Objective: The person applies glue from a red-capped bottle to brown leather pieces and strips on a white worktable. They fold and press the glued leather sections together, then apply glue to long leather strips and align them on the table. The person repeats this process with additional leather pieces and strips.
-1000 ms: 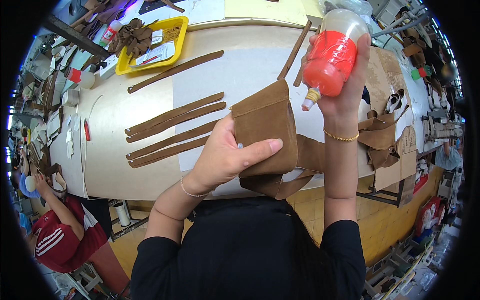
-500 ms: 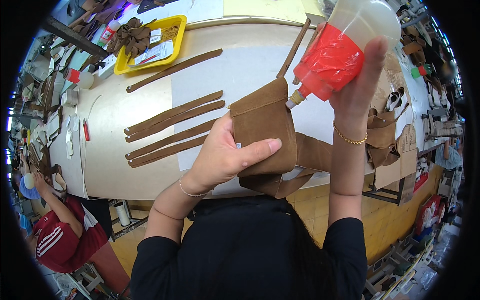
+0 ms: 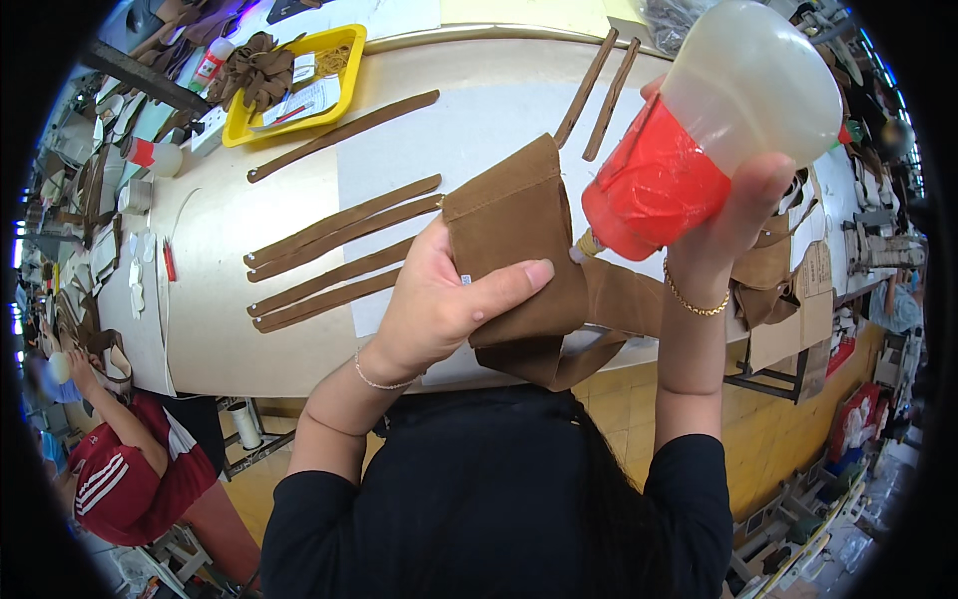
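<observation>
My left hand (image 3: 447, 292) grips a stitched brown suede piece (image 3: 514, 235) above the table's near edge, thumb on top, fingers hidden beneath. More brown suede (image 3: 619, 299) hangs behind and to the right of it, partly covered. In my right hand (image 3: 733, 215) is a cloudy squeeze bottle (image 3: 753, 85), wrapped in red tape and tilted nozzle-down to the left. Its narrow tip (image 3: 582, 250) is at the right edge of the suede piece; whether they touch I cannot tell. Several brown strips (image 3: 344, 225) lie to the left on the table, and two strips (image 3: 606, 100) lie beyond.
A yellow tray (image 3: 351, 85) holding brown scraps and papers stands at the far left. Red pens (image 3: 169, 260) and another red-banded bottle (image 3: 152, 155) lie left. Brown pieces (image 3: 773, 270) rest on cardboard at the right. A person in a maroon top (image 3: 135, 454) works at the left.
The bottle's tip has moved down along the suede piece's right edge, and the bottle's body has swung right. The suede piece has shifted slightly left, still in my left hand.
</observation>
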Tool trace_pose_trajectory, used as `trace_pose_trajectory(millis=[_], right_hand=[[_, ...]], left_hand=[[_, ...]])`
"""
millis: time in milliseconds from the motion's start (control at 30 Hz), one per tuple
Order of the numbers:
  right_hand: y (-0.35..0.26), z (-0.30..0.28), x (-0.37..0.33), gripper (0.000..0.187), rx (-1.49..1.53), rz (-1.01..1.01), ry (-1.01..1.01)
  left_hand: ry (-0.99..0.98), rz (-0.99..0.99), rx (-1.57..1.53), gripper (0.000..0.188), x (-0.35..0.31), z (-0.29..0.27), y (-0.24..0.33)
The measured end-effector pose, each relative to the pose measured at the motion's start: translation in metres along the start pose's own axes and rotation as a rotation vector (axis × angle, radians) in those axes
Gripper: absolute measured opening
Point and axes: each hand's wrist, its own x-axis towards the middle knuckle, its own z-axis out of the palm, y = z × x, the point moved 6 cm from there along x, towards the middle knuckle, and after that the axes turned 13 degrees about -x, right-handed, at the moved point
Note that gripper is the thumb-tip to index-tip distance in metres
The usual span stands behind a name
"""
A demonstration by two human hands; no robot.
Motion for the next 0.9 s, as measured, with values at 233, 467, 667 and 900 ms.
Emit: trace_pose_trajectory(millis=[233, 467, 667, 900], right_hand=[[-0.006, 0.002, -0.017, 0.096, -0.063, 0.0, 0.03], [0.024, -0.007, -0.029, 0.097, 0.372, 0.366, -0.12], [0.038, -0.019, -0.006, 0.09, 0.762, 0.481, -0.059], [0.053, -0.007, 0.01, 0.086, 0.571, 0.508, -0.018]], left_hand=[[0.064, -0.001, -0.039, 0.044, -0.001, -0.003, -0.002], [0.04, -0.012, -0.232, 0.035, 0.008, -0.013, -0.008], [0.005, 0.135, 0.148, 0.038, 0.018, -0.032, -0.021], [-0.123, -0.139, 0.284, 0.064, 0.017, -0.026, -0.018]])
